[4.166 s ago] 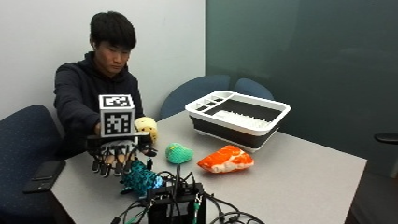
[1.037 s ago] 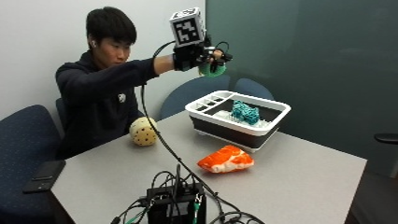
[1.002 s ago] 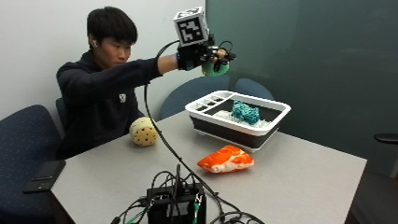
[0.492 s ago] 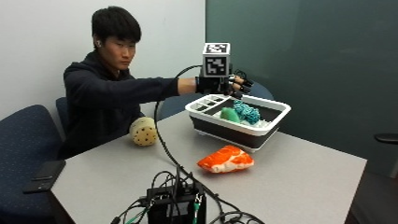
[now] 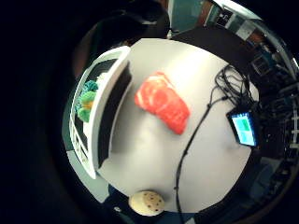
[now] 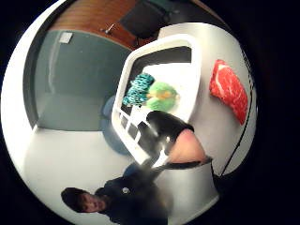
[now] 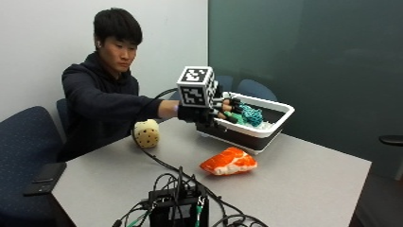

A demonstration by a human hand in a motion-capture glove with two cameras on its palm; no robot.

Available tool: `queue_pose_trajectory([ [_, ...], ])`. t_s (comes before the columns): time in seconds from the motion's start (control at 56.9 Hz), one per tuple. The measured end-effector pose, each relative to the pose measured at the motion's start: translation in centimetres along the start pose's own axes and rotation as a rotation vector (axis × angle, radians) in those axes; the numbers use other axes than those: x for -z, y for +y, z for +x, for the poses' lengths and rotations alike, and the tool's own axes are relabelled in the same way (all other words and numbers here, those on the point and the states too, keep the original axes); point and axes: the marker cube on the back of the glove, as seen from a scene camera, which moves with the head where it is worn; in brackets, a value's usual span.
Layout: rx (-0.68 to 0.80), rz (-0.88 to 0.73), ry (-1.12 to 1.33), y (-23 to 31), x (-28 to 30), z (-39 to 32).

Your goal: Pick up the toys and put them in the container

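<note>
— Where are the hands just now?

— Only the gloved right hand (image 7: 211,113) is at work. It hovers at the near rim of the white container (image 7: 277,128), fingers spread and relaxed, grasping nothing that I can see. A green toy (image 6: 161,95) and a teal toy (image 6: 138,89) lie side by side inside the container.

— So what's left?

— Two toys out on the tabletop (image 7: 302,189). The orange-red fish toy (image 7: 229,161) lies just in front of the container, below the hand and toward the table's near edge, its long axis roughly along the container's front wall. The cream spotted toy (image 7: 146,133) sits back near the person's body.

— Which one is nearer?

— I'd judge them about equally near: the fish means reaching down and forward, the cream one means pulling the arm back.
</note>
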Motion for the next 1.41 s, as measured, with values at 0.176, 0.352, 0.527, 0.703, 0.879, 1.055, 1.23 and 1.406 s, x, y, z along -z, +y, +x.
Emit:
queue_pose_trajectory([
  [0.176, -0.092, -0.163, 0.141, -0.8, -5.7, 3.5],
  [0.352, -0.17, -0.2, 0.265, -2.5, -9.8, 6.2],
  [0.527, -0.132, -0.1, 0.309, -2.9, -10.9, 7.5],
  [0.703, -0.052, -0.044, 0.219, -2.0, -8.4, 5.5],
  [0.879, 0.034, 0.124, 0.142, -0.9, -1.7, -2.1],
  [1.055, 0.169, 0.288, 0.099, -2.3, 6.5, -8.7],
  [1.23, 0.216, 0.285, -0.037, -5.2, 5.6, -14.5],
  [1.406, 0.232, 0.186, 0.191, -5.3, 0.1, -17.2],
])
